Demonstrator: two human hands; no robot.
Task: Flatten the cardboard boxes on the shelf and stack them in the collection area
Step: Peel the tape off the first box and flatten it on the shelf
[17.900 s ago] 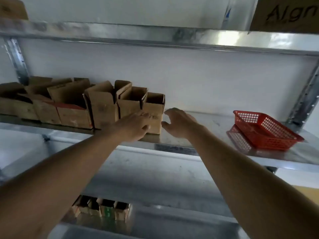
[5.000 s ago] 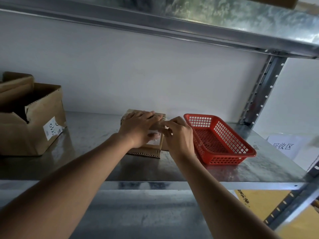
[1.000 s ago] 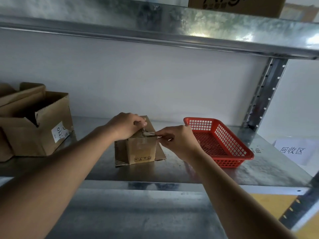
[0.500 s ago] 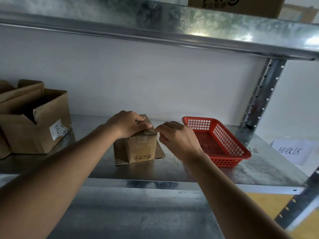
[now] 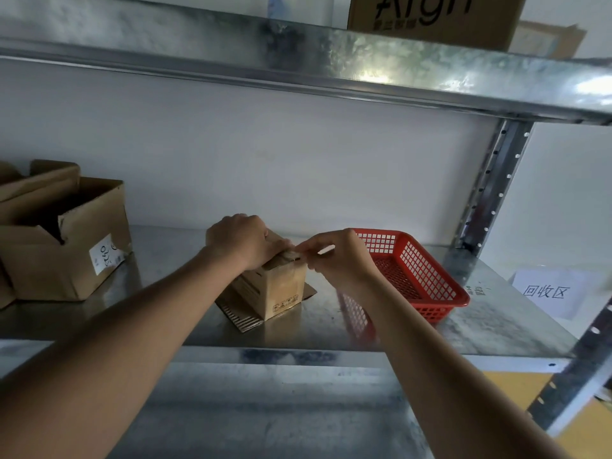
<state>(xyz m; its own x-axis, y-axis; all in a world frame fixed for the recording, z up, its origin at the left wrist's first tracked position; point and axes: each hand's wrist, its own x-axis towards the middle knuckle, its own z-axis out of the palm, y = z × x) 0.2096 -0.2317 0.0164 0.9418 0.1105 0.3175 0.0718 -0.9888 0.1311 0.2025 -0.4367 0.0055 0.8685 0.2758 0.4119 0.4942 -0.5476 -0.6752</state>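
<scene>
Near the shelf's (image 5: 165,329) front edge, our left hand (image 5: 240,238) clamped curled fingers over the small box (image 5: 276,288), steadying it while our right hand (image 5: 336,258) pinched its tape.

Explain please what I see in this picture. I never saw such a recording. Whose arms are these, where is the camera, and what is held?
No machine here: a person wears a camera on the head, so it looks forward and down at their own arms. The left hand grips the top of a small cardboard box; the right hand pinches something at its top edge, probably tape. The box stands on a flattened cardboard piece on a metal shelf. To its right lies a red basket, to its left a larger open box. A paper sign is at far right.
</scene>
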